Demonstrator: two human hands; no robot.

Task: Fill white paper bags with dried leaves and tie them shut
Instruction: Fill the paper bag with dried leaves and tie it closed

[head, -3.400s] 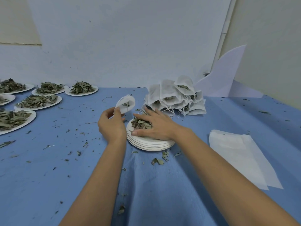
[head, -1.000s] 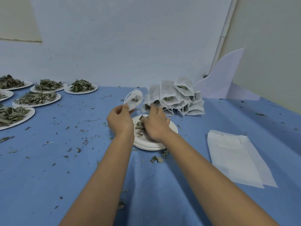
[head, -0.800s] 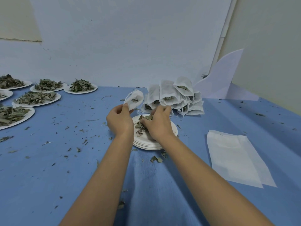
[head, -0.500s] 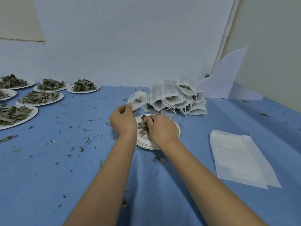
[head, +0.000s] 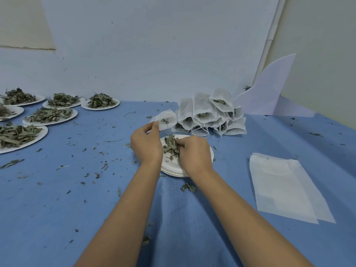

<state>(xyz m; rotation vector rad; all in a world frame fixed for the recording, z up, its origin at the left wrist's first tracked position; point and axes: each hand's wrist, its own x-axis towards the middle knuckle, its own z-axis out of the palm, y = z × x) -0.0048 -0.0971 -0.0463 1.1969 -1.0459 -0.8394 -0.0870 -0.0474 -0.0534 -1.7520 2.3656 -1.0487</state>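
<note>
Several leaf plates [head: 52,115]: waiting at left of the table [head: 57,199].
Left grip [head: 146,145]: pinches the open white bag [head: 166,120], held up by the plate stack [head: 173,172].
Right grip [head: 194,153]: has gathered scattered dried leaves [head: 170,144] into a pinch, now lifted; filling continues.

A curved white sheet [head: 269,93] leans in the far corner on the blue cloth [head: 57,218].

Matt blue cloth table cover [head: 57,209]; thin white paper bags [head: 204,114]; dry leaves [head: 170,145].
</note>
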